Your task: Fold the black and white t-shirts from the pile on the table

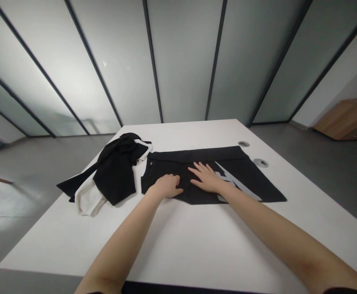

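A black T-shirt (190, 156) lies folded lengthwise on the white table (181, 241), its neck end to the left and a grey print (238, 183) showing on the right part. My left hand (167, 186) rests on the shirt near the neck end, fingers bent and thumb held apart from them. Its fingertips are partly hidden. Flat on the middle of the shirt, beside the print, is my right hand (207, 178), with its fingers spread. Neither hand visibly lifts any cloth.
Left of the shirt lies a loose heap of black clothing (115, 173) with white cloth (89, 198), partly over the table's left edge. Two round grommets (260, 163) are set in the table's right side. Frosted glass panels (181, 61) stand behind; a wooden cabinet (346, 118) is at right.
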Action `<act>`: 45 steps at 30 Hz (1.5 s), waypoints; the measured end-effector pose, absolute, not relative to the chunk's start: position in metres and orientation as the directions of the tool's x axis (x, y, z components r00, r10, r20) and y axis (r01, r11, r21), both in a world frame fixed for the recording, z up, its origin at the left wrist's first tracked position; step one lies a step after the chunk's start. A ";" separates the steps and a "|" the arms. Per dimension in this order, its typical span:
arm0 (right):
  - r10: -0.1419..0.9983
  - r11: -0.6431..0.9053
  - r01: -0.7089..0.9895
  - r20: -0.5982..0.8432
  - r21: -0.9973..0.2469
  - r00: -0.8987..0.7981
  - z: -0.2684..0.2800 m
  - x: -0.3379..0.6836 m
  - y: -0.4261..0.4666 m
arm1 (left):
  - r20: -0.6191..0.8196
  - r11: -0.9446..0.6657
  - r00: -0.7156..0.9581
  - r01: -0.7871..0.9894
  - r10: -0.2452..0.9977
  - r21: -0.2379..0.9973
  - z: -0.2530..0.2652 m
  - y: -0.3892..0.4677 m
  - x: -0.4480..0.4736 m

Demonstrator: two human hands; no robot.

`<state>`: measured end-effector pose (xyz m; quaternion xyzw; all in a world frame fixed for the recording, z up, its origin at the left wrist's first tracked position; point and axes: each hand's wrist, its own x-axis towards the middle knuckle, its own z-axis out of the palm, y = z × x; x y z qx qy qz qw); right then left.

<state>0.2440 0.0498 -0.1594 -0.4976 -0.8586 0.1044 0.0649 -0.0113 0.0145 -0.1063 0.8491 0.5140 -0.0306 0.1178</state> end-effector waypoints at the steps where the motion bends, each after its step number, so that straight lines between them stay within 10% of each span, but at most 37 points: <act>1: 0.858 0.497 0.824 0.015 -0.270 -0.513 -0.160 0.252 0.048 | -0.136 -0.458 0.485 0.869 0.864 0.187 -0.110 0.013 -0.014; 15: 0.902 0.430 0.812 0.236 -0.396 -0.363 -0.162 0.398 0.006 | 0.148 -0.642 0.650 0.639 0.745 0.424 -0.118 -0.012 -0.078; 24: 0.768 0.636 0.673 0.226 -0.377 -0.599 -0.131 0.261 -0.040 | 0.163 -0.720 0.704 0.649 0.691 0.248 -0.138 -0.019 -0.018; 45: 0.841 0.527 0.784 0.073 -0.329 -0.535 -0.130 0.284 -0.030 | 0.140 -0.614 0.599 0.778 0.788 0.133 -0.136 -0.018 -0.015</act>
